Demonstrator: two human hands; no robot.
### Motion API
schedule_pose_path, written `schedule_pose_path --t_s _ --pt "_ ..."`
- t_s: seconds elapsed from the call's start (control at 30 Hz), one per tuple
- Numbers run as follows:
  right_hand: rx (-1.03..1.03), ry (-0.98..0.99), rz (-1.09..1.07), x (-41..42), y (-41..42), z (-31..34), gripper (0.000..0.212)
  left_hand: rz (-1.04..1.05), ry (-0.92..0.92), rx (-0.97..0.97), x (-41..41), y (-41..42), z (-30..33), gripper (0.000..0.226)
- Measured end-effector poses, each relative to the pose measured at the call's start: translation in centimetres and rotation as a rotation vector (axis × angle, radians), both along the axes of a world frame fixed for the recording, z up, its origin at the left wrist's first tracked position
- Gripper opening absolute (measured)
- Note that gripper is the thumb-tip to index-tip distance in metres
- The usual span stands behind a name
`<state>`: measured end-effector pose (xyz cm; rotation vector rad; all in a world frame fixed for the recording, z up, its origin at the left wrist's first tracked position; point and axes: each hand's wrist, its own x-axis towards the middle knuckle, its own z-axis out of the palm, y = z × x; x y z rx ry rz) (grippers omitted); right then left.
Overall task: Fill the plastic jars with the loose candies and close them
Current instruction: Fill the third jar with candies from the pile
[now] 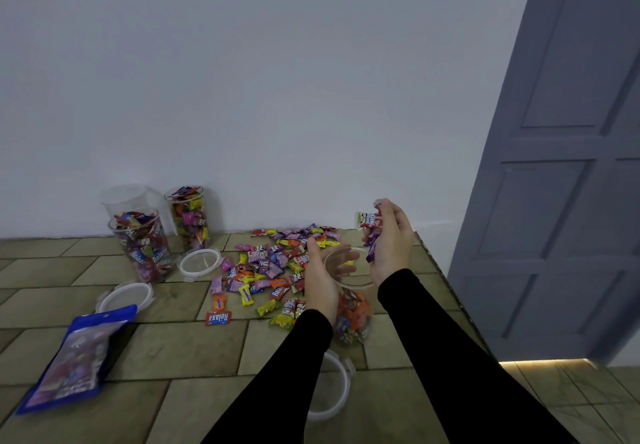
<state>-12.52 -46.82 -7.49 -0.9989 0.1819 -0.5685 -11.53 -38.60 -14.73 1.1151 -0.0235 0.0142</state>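
Blue candy bag (74,357) lying flat on tile-patterned worktop (194,343), front left. Plain white wall (277,80) behind. Grey panelled door (568,173) at right, light strip (543,363) along its bottom edge.

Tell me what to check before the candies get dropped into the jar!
1. Right hand has candies in its grip: ok.
2. Left hand steadies the open jar: ok.
3. Jar mouth is uncovered: ok.
4. Handful is right above the mouth: not ok, it sits a bit to the right.
5. Room left inside the jar: ok, candies fill only the lower part.
6. A lid waits nearby: ok, close behind the jar.
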Motion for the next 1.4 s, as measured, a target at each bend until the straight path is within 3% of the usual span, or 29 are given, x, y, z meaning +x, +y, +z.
schedule_pose_path --t_s 0.13,0.4,0.77,0.87,1.07,1.27,1.4 --pt "0.022 -0.083 0.078 -0.1 -0.1 -0.2 0.024 -0.004 -0.011 -0.01 0.1 -0.1 -0.1 0.077" --pt "-0.029 -0.115 0.188 -0.7 -0.3 0.1 0.002 0.002 0.01 -0.028 0.8 -0.2 -0.9 0.077" --pt "-0.102 -0.126 0.236 -0.6 -0.2 -0.1 0.015 0.04 -0.006 -0.055 0.6 -0.4 -0.6 0.071" --pt "-0.098 -0.143 0.278 -0.6 -0.2 -0.2 0.01 0.041 0.004 -0.061 0.6 -0.4 -0.4 0.067" --pt "-0.154 -0.071 0.273 -0.4 -0.3 -0.4 0.019 0.036 -0.005 -0.038 0.5 -0.4 -0.7 0.07" --pt "-0.281 0.015 0.257 -1.0 0.0 0.4 0.013 -0.003 0.059 -0.11 0.5 -0.2 -0.5 0.077" --pt "-0.402 0.063 0.294 -1.5 0.6 1.1 0.017 -0.075 0.059 -0.044 0.1 0.2 0.1 0.074"
